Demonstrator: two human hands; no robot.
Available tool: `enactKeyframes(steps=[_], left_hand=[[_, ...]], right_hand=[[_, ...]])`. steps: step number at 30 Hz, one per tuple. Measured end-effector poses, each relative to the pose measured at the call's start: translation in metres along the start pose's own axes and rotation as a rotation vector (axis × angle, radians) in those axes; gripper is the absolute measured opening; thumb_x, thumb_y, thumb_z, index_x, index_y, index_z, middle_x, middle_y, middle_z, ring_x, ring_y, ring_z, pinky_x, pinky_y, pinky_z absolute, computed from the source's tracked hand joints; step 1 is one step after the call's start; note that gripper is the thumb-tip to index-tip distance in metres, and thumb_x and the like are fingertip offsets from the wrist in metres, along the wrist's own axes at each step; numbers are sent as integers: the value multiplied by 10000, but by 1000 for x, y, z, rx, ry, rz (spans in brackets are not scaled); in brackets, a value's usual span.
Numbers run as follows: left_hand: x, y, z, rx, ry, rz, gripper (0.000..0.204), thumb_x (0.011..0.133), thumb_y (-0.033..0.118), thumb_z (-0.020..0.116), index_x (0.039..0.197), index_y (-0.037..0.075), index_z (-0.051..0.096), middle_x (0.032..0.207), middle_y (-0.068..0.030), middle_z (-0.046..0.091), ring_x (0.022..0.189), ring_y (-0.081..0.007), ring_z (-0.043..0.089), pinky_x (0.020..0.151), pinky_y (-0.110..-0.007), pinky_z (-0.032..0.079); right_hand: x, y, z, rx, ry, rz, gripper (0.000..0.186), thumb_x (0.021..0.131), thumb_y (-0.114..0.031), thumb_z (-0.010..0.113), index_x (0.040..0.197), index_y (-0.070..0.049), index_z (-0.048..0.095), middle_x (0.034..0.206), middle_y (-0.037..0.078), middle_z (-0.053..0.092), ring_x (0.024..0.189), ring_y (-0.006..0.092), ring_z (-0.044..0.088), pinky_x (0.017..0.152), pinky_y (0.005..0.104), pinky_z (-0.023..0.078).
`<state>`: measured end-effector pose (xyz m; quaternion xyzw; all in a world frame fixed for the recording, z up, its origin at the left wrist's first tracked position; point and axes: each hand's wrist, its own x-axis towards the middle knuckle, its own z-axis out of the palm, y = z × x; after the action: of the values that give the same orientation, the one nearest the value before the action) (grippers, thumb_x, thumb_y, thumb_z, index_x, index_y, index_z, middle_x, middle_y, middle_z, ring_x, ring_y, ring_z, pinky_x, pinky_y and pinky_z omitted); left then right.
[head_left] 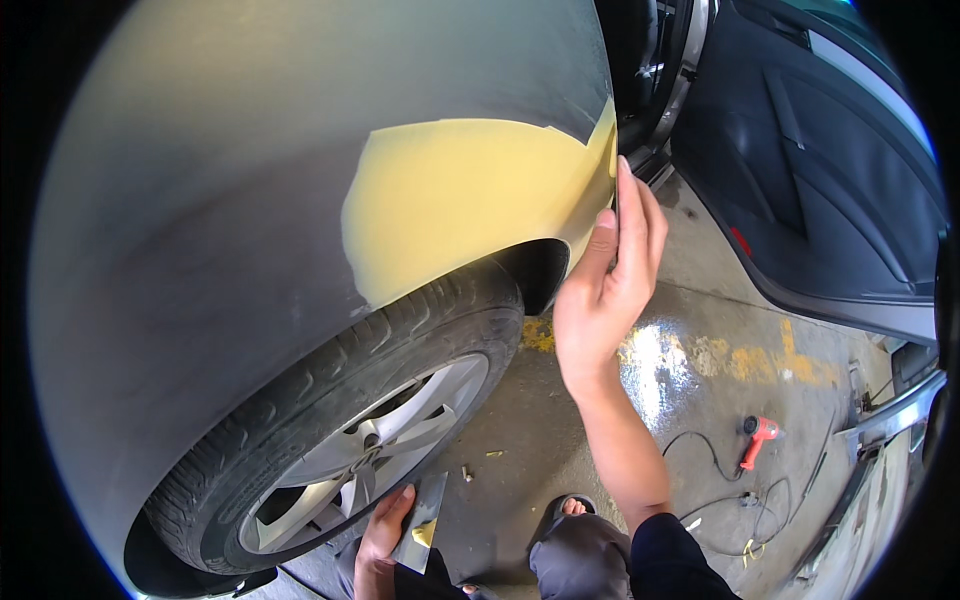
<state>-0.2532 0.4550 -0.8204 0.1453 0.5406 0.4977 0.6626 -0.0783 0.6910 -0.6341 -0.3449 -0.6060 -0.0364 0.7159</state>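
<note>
My right hand (610, 285) is raised to the rear edge of a grey car fender (250, 190), by the open door. Its thumb and straight fingers pinch a thin, dark spreader, seen almost edge-on and largely hidden by the hand. The spreader is at the end of a wide patch of yellow body filler (460, 195) above the wheel arch. Low down beside the wheel, my left hand (384, 527) grips a flat grey metal putty plate (420, 520). A small dab of yellow filler (425, 532) lies on that plate.
The tyre (420, 320) and silver alloy wheel (370, 460) stand below the patch. At right, the dark door (830, 150) hangs open. A red heat gun (760, 436) and its looped cord lie on the stained concrete floor (700, 330). My knee and sandalled foot show below.
</note>
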Motion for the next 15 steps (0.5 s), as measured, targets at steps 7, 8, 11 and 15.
enactKeyframes(steps=[7,8,11,15], left_hand=[[-7,6,-3,-54,-24,-23,296,866,232,465,1025,-13,515,812,-12,551,705,-73,496,623,-201,386],[-9,6,-3,-43,-9,-7,298,867,233,463,1027,-13,513,813,-11,549,702,-72,493,622,-199,384],[-12,6,-3,-19,21,24,302,871,236,456,1031,-15,510,816,-8,544,695,-67,486,619,-192,376],[-15,6,-6,6,6,30,310,874,242,446,1034,-16,507,816,-5,540,693,-63,479,620,-185,368]], right_hand=[[-28,0,3,-85,3,-55,324,826,61,391,1136,14,475,1078,149,460,961,228,493,792,288,406],[-32,-1,3,-86,-1,-52,326,824,65,391,1136,17,474,1081,150,456,961,231,493,791,288,407],[-47,-6,6,-50,-4,-46,328,816,77,402,1131,23,475,1087,157,442,965,239,486,800,292,411],[-63,-9,7,-61,-18,-39,377,770,137,422,1122,18,482,1104,158,433,1001,252,469,826,291,403]])
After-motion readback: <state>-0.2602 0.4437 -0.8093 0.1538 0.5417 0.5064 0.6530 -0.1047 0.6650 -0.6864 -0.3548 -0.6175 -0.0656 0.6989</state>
